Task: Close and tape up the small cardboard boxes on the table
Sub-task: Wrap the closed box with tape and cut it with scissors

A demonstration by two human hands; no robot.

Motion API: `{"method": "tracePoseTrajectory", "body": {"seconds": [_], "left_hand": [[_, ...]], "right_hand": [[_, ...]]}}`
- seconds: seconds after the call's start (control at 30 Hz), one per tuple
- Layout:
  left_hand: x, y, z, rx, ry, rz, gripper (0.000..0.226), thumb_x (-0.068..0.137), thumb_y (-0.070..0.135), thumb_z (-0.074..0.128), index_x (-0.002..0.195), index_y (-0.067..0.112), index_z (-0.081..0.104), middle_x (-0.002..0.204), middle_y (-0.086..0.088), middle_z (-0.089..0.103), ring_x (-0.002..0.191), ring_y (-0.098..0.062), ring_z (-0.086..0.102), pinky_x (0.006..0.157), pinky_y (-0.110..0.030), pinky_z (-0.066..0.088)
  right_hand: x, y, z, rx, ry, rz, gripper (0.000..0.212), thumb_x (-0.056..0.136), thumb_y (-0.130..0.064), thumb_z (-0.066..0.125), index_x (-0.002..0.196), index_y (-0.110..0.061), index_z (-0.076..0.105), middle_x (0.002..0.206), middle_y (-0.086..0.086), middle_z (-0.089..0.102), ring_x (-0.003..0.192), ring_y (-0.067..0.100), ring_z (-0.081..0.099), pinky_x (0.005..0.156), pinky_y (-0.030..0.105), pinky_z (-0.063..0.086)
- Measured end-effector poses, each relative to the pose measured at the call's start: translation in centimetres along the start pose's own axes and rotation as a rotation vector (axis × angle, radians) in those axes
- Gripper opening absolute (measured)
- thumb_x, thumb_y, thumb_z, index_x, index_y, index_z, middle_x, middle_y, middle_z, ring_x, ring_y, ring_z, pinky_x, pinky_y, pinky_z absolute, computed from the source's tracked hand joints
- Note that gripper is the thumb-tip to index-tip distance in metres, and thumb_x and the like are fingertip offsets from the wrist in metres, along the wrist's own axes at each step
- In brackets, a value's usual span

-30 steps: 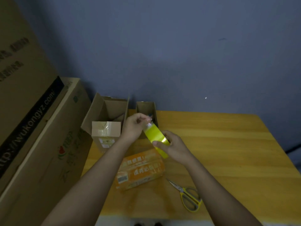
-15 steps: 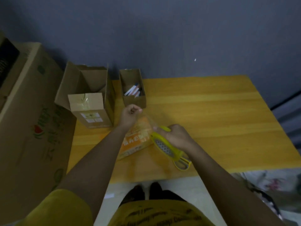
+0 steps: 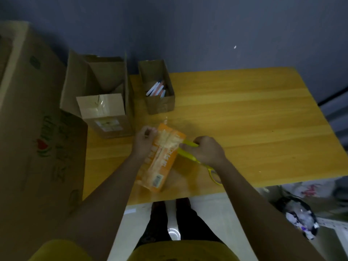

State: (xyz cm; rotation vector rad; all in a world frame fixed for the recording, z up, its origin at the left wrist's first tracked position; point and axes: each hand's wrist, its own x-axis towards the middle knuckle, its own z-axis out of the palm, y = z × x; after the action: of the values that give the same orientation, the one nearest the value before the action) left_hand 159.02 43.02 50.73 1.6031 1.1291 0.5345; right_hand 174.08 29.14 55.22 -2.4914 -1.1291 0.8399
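Note:
A small orange cardboard box (image 3: 158, 166) lies closed on the wooden table (image 3: 244, 119), near its front edge. A strip of clear tape stretches across the box's far end. My left hand (image 3: 144, 140) pinches the free end of that strip at the box's left side. My right hand (image 3: 209, 149) grips the yellow tape roll (image 3: 185, 151) at the box's right side, just above the table. Two more small boxes stand open at the back left: a brown one (image 3: 105, 113) with raised flaps and a narrow one (image 3: 160, 104) holding pens.
Yellow-handled scissors (image 3: 213, 174) lie on the table, partly under my right wrist. A large printed carton (image 3: 28, 129) stands against the table's left side. A bin with rubbish (image 3: 299, 215) sits on the floor to the right.
Both hands came down from in front of the open boxes to the orange box, and the tape now spans its top. The camera has tilted downward.

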Motion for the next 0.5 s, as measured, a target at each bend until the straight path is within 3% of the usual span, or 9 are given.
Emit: {"method": "tracePoseTrajectory", "body": {"seconds": [0.1,0.17,0.2,0.23,0.27,0.3,0.37,0.43,0.5], "left_hand": [[-2.5,-1.6,-0.2,-0.096,0.186,-0.042,0.009,0.096,0.012,0.055,0.088,0.008,0.055,0.081,0.011,0.052,0.074,0.004,0.049,0.059,-0.001,0.037],[-2.6,-1.5,-0.6,-0.142,0.23,-0.044,0.008,0.096,0.013,0.056,0.089,0.009,0.055,0.082,0.011,0.054,0.073,0.006,0.051,0.06,-0.001,0.037],[-2.3,-1.3,-1.0,-0.162,0.236,-0.053,0.008,0.096,0.015,0.056,0.09,0.01,0.055,0.082,0.01,0.054,0.073,0.005,0.052,0.06,-0.002,0.038],[-1.8,-1.2,-1.4,-0.186,0.239,-0.067,0.008,0.095,0.016,0.057,0.089,0.011,0.055,0.081,0.007,0.055,0.072,0.0,0.053,0.061,-0.007,0.041],[-1.3,-1.0,-1.9,-0.22,0.243,-0.083,0.009,0.096,0.016,0.056,0.087,0.012,0.054,0.081,0.003,0.056,0.07,-0.007,0.053,0.062,-0.015,0.045],[-0.9,-0.9,-2.3,-0.257,0.248,-0.094,0.012,0.096,0.015,0.056,0.084,0.014,0.054,0.081,-0.001,0.057,0.067,-0.012,0.052,0.061,-0.023,0.046],[-0.3,-0.6,-3.0,-0.289,0.252,-0.097,0.019,0.095,0.013,0.056,0.078,0.02,0.052,0.082,-0.004,0.059,0.063,-0.013,0.052,0.057,-0.029,0.045],[-0.2,-0.7,-3.1,-0.253,0.233,-0.097,0.019,0.095,0.012,0.057,0.077,0.02,0.053,0.085,-0.007,0.061,0.068,-0.017,0.054,0.061,-0.033,0.046],[-0.3,-1.4,-3.2,-0.225,0.235,-0.112,0.013,0.094,0.012,0.058,0.082,0.014,0.054,0.092,-0.012,0.061,0.081,-0.024,0.056,0.07,-0.04,0.047]], "right_hand": [[1.9,-0.6,-1.6,-0.059,-0.171,-0.03,0.066,0.071,-0.074,0.062,0.053,-0.019,0.03,0.05,-0.002,0.023,0.047,0.018,0.031,0.048,0.031,0.02],[2.6,-0.7,-2.2,-0.03,-0.216,-0.02,0.063,0.068,-0.076,0.063,0.061,-0.014,0.051,0.059,-0.001,0.043,0.057,0.018,0.044,0.052,0.03,0.029],[2.9,-0.5,-2.4,0.033,-0.217,-0.008,0.069,0.067,-0.077,0.063,0.082,-0.01,0.066,0.077,0.003,0.058,0.072,0.02,0.055,0.061,0.03,0.037],[3.1,-0.3,-2.7,0.107,-0.207,0.009,0.082,0.066,-0.079,0.062,0.11,-0.01,0.067,0.105,0.005,0.065,0.095,0.022,0.06,0.074,0.031,0.041],[3.3,-0.3,-3.0,0.153,-0.195,0.02,0.097,0.063,-0.082,0.06,0.128,-0.01,0.058,0.129,0.005,0.059,0.114,0.024,0.056,0.085,0.031,0.041],[3.4,-0.3,-3.2,0.161,-0.183,0.025,0.109,0.058,-0.087,0.056,0.136,-0.011,0.052,0.14,0.004,0.052,0.124,0.025,0.051,0.091,0.032,0.04],[3.7,-0.6,-3.7,0.043,-0.148,0.056,0.12,0.049,-0.097,0.046,0.138,-0.016,0.051,0.136,0.003,0.055,0.12,0.027,0.054,0.091,0.036,0.042],[4.1,-0.8,-3.8,-0.205,-0.088,0.068,0.109,0.056,-0.097,0.039,0.132,-0.021,0.057,0.111,0.003,0.067,0.102,0.026,0.06,0.084,0.037,0.044],[4.5,-1.1,-3.5,-0.345,-0.04,0.046,0.095,0.067,-0.093,0.037,0.127,-0.024,0.061,0.083,-0.002,0.064,0.088,0.024,0.061,0.09,0.04,0.043]]}}
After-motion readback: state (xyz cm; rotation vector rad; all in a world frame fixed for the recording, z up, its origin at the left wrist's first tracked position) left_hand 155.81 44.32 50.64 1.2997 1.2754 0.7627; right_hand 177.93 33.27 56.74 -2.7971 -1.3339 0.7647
